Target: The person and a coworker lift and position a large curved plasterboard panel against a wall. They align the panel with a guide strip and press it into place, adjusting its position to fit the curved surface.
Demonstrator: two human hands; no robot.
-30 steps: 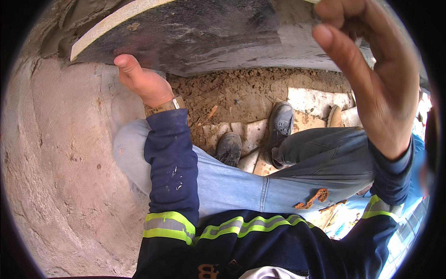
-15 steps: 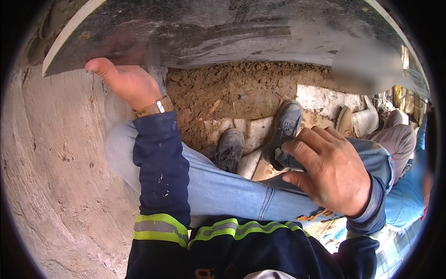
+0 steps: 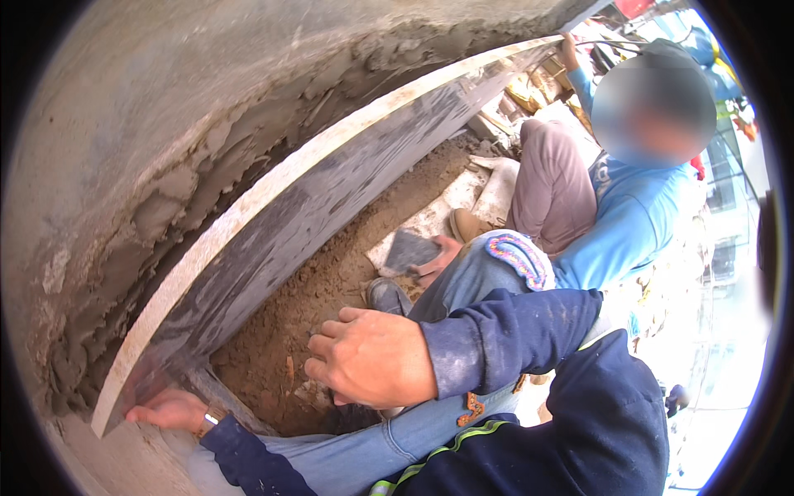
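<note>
A long, dark polished stone slab (image 3: 331, 190) with a pale rough top edge stands on its side, close to a wall. My left hand (image 3: 169, 411) is at its near end, palm turned up and fingers against the dark face; part of the grip is hidden. Over my bent leg hangs my right hand (image 3: 376, 355), its back toward me and its fingers curled in, with nothing visible in them. A co-worker's hand (image 3: 569, 51) touches the slab's far end. Their other hand (image 3: 438, 258) rests by a flat grey piece (image 3: 411, 250) near the ground.
Wet mortar (image 3: 165, 202) lies in lumps in the gap between slab and wall (image 3: 157, 91). Loose brown soil (image 3: 285, 331) covers the ground before the slab. The co-worker (image 3: 637, 207), in a blue top, squats to the right, close to my knee. Pale boards (image 3: 455, 198) lie by their shoe.
My view has swung toward the slab's length, bringing its top edge, the mortar and the co-worker into sight. My right hand has curled further; my left remains at the slab.
</note>
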